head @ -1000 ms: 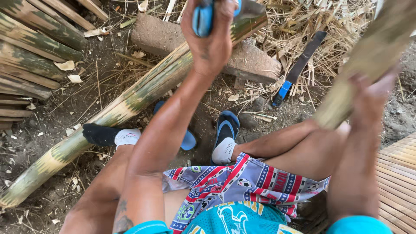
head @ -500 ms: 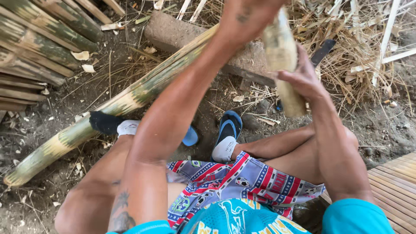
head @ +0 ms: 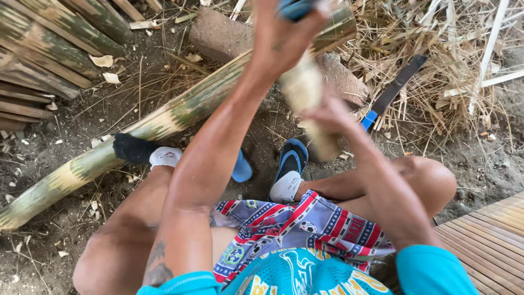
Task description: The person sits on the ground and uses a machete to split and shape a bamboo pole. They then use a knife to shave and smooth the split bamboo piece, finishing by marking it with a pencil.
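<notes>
Left hand (head: 284, 33) dropped onto bamboo piece (head: 305, 98); right hand (head: 327, 117) gripping.

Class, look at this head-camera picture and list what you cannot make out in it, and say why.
- Blue-handled tool in the left hand: cut off by the top edge, its working end out of frame.
- Short bamboo piece held by the right hand: motion-blurred, surface unclear.
- Long bamboo pole: its far end is hidden behind the left hand.
- Dark blade on the straw: partly covered.
</notes>
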